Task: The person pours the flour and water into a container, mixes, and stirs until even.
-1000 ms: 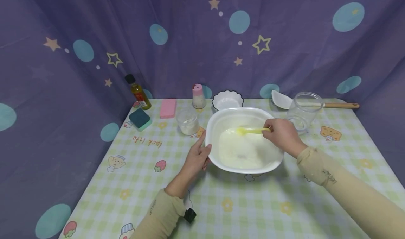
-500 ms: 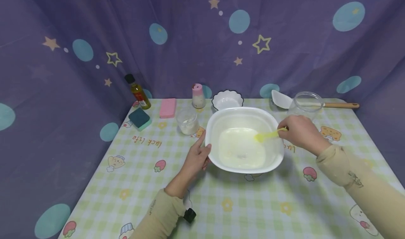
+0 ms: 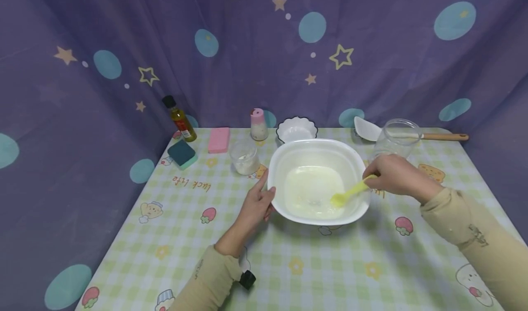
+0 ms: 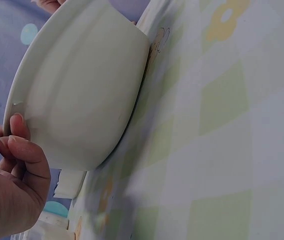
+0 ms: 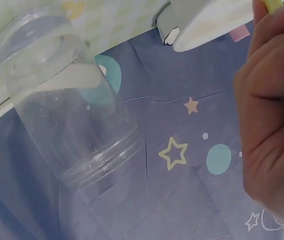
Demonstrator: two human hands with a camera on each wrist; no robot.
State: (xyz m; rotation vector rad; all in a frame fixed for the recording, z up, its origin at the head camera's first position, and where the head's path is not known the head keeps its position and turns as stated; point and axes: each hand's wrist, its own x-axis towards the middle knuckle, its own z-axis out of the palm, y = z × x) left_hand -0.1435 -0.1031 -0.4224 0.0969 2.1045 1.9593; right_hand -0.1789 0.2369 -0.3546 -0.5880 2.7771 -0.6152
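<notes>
A white basin (image 3: 282, 210) with rounded corners holds a pale, milky liquid (image 3: 309, 187). My left hand (image 3: 256, 201) grips its left rim; in the left wrist view, the fingers (image 4: 29, 155) of that hand curl at the rim against the outer wall. Over on the right side, my right hand (image 3: 392, 176) pinches the handle of a small yellow spoon (image 3: 350, 193). The spoon slants down into the basin, its head at the liquid near the right wall. Only the handle's tip shows in the right wrist view, between thumb and fingers.
Behind the basin stand a scalloped white bowl (image 3: 297, 130), a pink-topped shaker (image 3: 259, 127) and a clear cup (image 3: 245, 160) of white powder. A clear jar (image 3: 398, 139) and a spatula (image 3: 443, 137) lie back right. Farther left are an oil bottle (image 3: 181, 122) and sponges (image 3: 182, 154).
My right hand has moved right with the spoon, then slightly nearer me. The spoon's head has shifted from the basin's middle to its right side. My left hand and the basin stay put.
</notes>
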